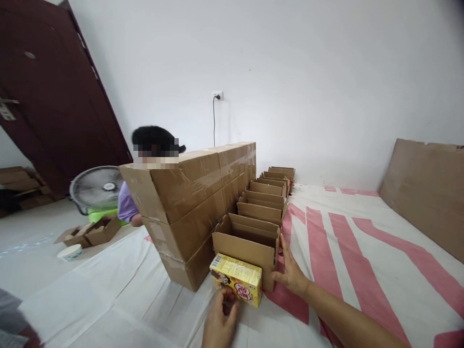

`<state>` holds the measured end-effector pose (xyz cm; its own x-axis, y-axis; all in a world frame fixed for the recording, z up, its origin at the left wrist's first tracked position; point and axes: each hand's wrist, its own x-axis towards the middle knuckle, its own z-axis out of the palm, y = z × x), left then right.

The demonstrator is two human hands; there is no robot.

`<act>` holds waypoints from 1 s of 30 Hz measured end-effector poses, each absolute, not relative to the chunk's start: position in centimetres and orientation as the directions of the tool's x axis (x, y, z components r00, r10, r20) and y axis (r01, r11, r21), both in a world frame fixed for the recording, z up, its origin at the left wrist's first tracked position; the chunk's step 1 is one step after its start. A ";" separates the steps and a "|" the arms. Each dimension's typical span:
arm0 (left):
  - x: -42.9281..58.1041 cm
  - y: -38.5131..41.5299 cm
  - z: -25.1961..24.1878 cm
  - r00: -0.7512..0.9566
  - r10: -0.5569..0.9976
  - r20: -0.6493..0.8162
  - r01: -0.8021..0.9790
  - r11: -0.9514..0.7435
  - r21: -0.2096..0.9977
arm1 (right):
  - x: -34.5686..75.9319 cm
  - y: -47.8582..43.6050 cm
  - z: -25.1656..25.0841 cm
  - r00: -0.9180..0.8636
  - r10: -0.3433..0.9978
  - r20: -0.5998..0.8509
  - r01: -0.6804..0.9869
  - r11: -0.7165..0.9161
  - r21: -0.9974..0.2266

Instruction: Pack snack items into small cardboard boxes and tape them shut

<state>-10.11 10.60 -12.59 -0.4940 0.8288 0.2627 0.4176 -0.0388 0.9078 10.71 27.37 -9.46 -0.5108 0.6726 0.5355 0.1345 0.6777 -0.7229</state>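
Observation:
A small yellow printed box (237,275) stands on the cloth against the near side of an open cardboard box (246,246). My left hand (222,314) is at its lower front, fingers curled in against the printed face; part of the grip is hidden behind the hand. My right hand (293,273) rests at the right side of the open cardboard box, with the fingers stretched along its wall and the thumb apart near its front corner. Behind this box, several more open cardboard boxes (259,212) run in a row toward the wall.
Taped cartons (188,188) are stacked left of the row. Behind them sits a person in a purple sleeve (127,203), near a fan (99,186) and open boxes (103,232). A white tub (70,253) is on the floor. A large cardboard panel (424,188) stands right.

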 end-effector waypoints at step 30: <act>-10.4 11.0 -13.9 -0.468 0.843 0.263 0.364 -0.088 0.927 | 7.6 38.0 -10.0 -0.089 0.906 0.413 0.140 0.422 -0.896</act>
